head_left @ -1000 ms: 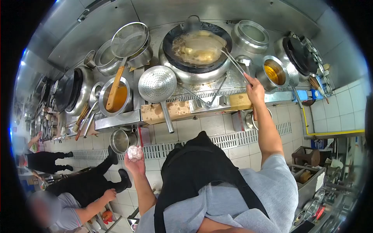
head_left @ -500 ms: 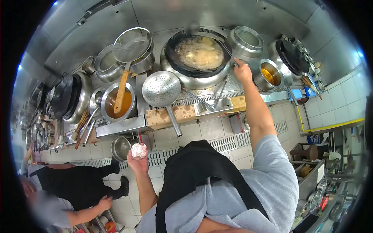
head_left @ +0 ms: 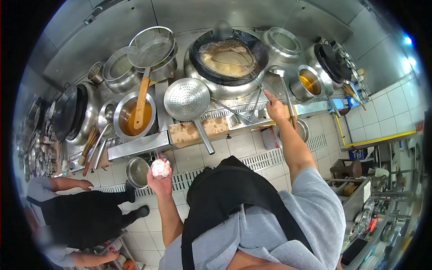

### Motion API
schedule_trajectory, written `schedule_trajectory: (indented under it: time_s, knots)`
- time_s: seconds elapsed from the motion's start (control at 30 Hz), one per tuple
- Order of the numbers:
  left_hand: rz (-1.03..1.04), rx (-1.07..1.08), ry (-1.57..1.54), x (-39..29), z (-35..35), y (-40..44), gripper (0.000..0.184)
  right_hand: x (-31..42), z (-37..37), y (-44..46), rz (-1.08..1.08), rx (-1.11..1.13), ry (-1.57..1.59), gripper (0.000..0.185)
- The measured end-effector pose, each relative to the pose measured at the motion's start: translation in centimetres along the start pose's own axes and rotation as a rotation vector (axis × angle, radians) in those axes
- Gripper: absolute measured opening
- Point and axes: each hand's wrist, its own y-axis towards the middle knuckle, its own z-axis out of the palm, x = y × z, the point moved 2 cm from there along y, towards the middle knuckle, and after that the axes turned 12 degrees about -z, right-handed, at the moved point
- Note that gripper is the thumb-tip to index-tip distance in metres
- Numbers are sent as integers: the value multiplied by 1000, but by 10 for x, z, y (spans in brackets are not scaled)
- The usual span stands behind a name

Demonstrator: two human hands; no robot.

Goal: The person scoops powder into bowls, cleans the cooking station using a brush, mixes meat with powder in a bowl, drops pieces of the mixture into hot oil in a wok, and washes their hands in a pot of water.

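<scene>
My left hand [head_left: 162, 182] holds a lumpy whitish-pink ball [head_left: 160, 168] on its palm, out in front of the stove. The fingers of my right hand [head_left: 275, 107] are wrapped round the handle of a wire strainer [head_left: 234, 57]. Its head lies in bubbling, pale liquid inside a black wok [head_left: 195, 58] at the top middle. A perforated ladle [head_left: 186, 100] rests left of the wok, with its handle over the front edge.
On the left, a wooden-handled sieve [head_left: 151, 47] lies over pots, beside a pot of orange liquid [head_left: 135, 114]. A ladle [head_left: 277, 70] and an oil pot [head_left: 308, 83] stand at right. A co-worker [head_left: 76, 216] is at lower left.
My right hand has moved down and left, nearer the stove's front edge, and the strainer has come down into the liquid. The co-worker at left has shifted. My left hand still holds the ball.
</scene>
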Motion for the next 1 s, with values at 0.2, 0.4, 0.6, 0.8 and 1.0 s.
schedule_trajectory:
  time_s: [0.2,0.4,0.6,0.8,1.0]
  knots:
    - [-3,-36,51,16,28,4,50,13,1,16,73,-41,50,53]
    - [22,-76,24,52,52,4,49,-15,10,46,-91,-76,78,55]
    - [81,-113,8,98,100,12,50,-52,-7,55,-221,69,85,58]
    - [128,-78,5,133,158,22,52,-71,-40,34,-171,245,88,63]
    - [109,-38,21,166,195,44,50,-82,-72,27,-189,299,63,64]
